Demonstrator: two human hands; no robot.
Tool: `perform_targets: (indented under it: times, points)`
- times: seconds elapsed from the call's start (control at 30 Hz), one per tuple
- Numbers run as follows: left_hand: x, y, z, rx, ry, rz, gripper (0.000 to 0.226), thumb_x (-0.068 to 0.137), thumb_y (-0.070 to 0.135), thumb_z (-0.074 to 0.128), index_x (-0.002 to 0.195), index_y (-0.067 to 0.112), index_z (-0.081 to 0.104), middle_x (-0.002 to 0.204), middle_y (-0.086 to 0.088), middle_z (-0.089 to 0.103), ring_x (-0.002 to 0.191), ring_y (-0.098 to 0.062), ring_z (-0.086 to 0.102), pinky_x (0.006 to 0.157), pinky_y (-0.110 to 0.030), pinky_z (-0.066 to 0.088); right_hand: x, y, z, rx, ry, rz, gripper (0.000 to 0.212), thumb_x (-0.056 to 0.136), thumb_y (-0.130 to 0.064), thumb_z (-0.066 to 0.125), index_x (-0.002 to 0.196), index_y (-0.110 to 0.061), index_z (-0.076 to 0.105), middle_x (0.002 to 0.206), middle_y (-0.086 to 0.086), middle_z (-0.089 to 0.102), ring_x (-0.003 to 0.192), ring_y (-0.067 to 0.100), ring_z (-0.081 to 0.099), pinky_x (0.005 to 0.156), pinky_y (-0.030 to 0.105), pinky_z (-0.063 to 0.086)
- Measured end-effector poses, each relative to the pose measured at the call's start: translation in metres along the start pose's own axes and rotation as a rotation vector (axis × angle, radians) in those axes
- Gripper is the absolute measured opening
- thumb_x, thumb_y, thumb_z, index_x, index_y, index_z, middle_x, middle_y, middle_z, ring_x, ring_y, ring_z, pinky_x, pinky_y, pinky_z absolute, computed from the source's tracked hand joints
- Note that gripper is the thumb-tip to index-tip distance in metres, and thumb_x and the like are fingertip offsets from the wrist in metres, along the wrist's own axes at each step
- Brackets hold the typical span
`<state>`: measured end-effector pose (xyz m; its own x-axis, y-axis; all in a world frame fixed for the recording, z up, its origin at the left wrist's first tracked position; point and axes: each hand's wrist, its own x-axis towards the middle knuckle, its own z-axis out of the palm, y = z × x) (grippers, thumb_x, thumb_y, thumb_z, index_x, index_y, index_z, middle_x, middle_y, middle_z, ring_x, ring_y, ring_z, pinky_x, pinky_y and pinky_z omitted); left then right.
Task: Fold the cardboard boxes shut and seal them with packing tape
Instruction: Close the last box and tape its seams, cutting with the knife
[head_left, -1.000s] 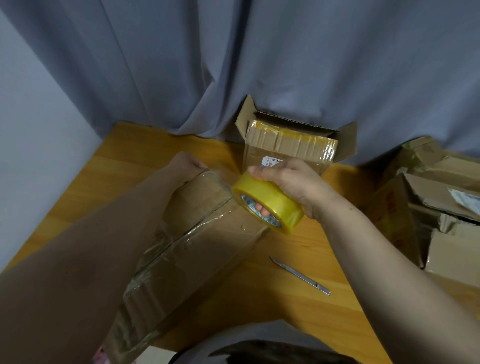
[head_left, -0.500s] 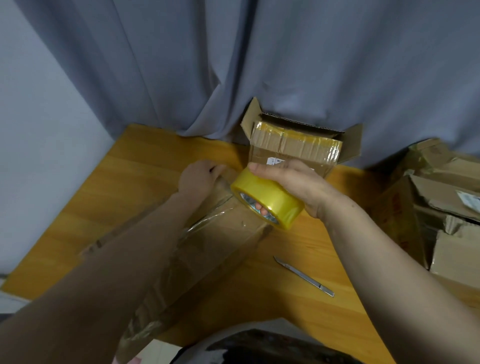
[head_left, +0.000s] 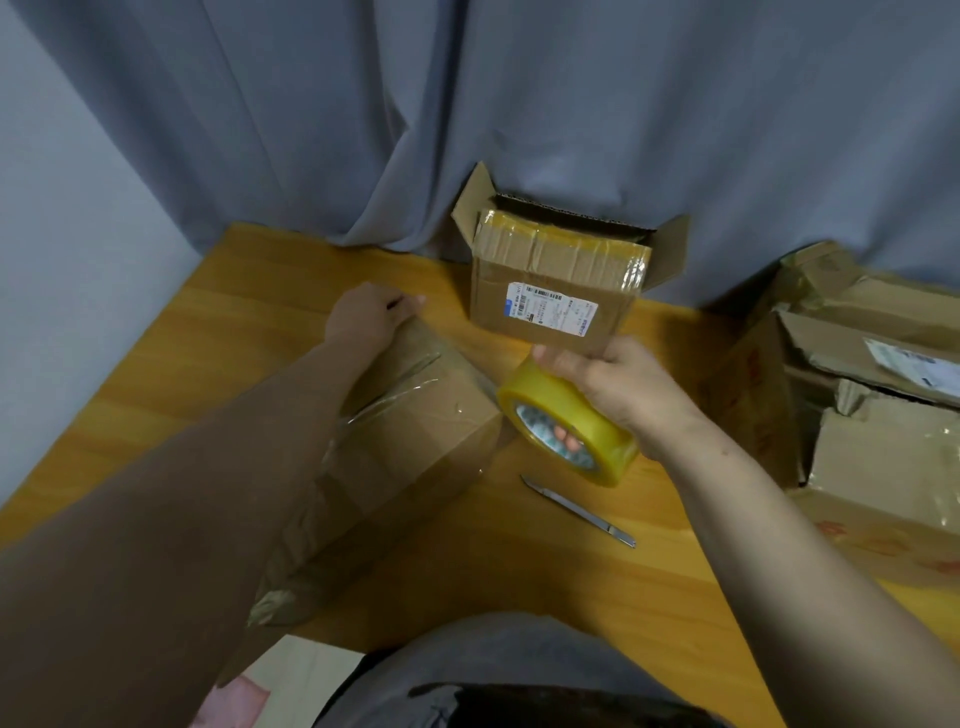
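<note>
Gripping glossy yellow tape roll (head_left: 567, 422), right hand (head_left: 621, 387)

Dim, warm indoor light, low contrast. Left forearm (head_left: 182, 519) in heavy shadow; right hand (head_left: 613, 384) lit brighter. Glare streaks on clear tape (head_left: 405, 389) over brown cardboard box (head_left: 431, 436); faint sheen on yellow packing-tape roll (head_left: 566, 410). Wide-angle bowing at edges; ctr sharp, near forearms + bottom edge soft.
</note>
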<state>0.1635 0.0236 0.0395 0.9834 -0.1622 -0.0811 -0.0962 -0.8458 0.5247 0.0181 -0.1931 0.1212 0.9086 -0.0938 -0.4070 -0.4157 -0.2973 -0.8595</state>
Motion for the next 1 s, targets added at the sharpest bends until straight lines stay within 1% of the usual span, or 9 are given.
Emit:
perform_targets:
  times: [0.1,0.2,0.33,0.43,0.57,0.67,0.87,0.93,1.0]
  points:
    - [-0.001,-0.001,0.000,-0.002,-0.010,0.004,0.040,0.096,0.046,0.046,0.070,0.016,0.051,0.061,0.002,0.043,0.067,-0.018,0.046,0.056,-0.030,0.028,0.004,0.013,0.003,-0.074,-0.001,-0.002,0.074,0.069,-0.061,0.066,0.079,0.012,0.065,0.061,0.029,0.063,0.049,0.037,0.060,0.066,0.054,0.056]
    - [0.001,-0.001,0.000,-0.016,-0.010,-0.006,0.045,0.095,0.046,0.048,0.058,0.022,0.042,0.057,0.002,0.041,0.057,-0.014,0.040,0.050,-0.028,0.025,0.007,0.021,-0.002,-0.130,-0.009,0.030,0.061,0.083,-0.053,0.061,0.072,0.007,0.067,0.059,0.023,0.066,0.052,0.034,0.063,0.070,0.048,0.056]
    - [0.002,-0.002,0.001,-0.014,-0.009,-0.025,0.048,0.094,0.048,0.048,0.056,0.020,0.041,0.056,0.000,0.041,0.056,-0.013,0.040,0.049,-0.028,0.025,0.007,0.030,0.001,-0.197,-0.016,0.039,0.066,0.082,-0.058,0.058,0.071,0.007,0.068,0.059,0.021,0.066,0.053,0.031,0.064,0.078,0.052,0.054]
    - [0.003,-0.001,0.001,-0.015,-0.022,-0.037,0.044,0.094,0.048,0.048,0.060,0.022,0.044,0.058,0.002,0.042,0.057,-0.012,0.040,0.050,-0.027,0.026,0.012,0.037,0.002,-0.232,0.004,0.048,0.071,0.074,-0.065,0.056,0.070,0.006,0.067,0.058,0.019,0.066,0.055,0.034,0.065,0.075,0.052,0.055]
    - [0.004,-0.003,0.001,0.008,-0.024,-0.038,0.045,0.094,0.049,0.047,0.058,0.023,0.043,0.059,0.001,0.043,0.056,-0.011,0.041,0.050,-0.027,0.026,0.012,0.043,0.006,-0.252,0.005,0.078,0.067,0.078,-0.062,0.057,0.069,0.004,0.067,0.057,0.017,0.066,0.052,0.031,0.065,0.073,0.049,0.056]
    - [0.005,-0.003,0.001,0.009,-0.025,-0.025,0.045,0.094,0.049,0.048,0.058,0.023,0.043,0.059,0.000,0.043,0.057,-0.012,0.041,0.051,-0.028,0.027,0.012,0.048,0.011,-0.233,-0.002,0.106,0.057,0.086,-0.052,0.057,0.071,0.002,0.067,0.054,0.015,0.066,0.045,0.026,0.063,0.069,0.045,0.058]
    - [0.009,-0.003,0.001,0.105,-0.090,-0.007,0.047,0.097,0.051,0.036,0.063,0.019,0.042,0.066,-0.001,0.044,0.072,-0.021,0.046,0.066,-0.032,0.032,0.021,0.059,0.023,-0.286,0.012,0.084,0.051,0.089,-0.053,0.051,0.068,-0.009,0.064,0.053,0.009,0.067,0.050,0.023,0.066,0.071,0.045,0.057]
    - [0.009,-0.003,0.002,0.158,-0.125,-0.002,0.050,0.099,0.051,0.030,0.075,0.013,0.050,0.077,-0.006,0.051,0.085,-0.027,0.052,0.073,-0.034,0.035,0.023,0.062,0.025,-0.301,0.020,0.071,0.052,0.088,-0.056,0.051,0.068,-0.009,0.064,0.057,0.009,0.068,0.059,0.026,0.068,0.072,0.047,0.057]
    - [0.009,-0.001,0.003,0.206,-0.152,-0.008,0.057,0.100,0.050,0.023,0.098,0.006,0.059,0.098,-0.016,0.058,0.099,-0.032,0.054,0.080,-0.037,0.037,0.023,0.064,0.026,-0.303,0.032,0.058,0.052,0.086,-0.056,0.051,0.068,-0.009,0.064,0.059,0.010,0.068,0.064,0.029,0.068,0.073,0.049,0.056]
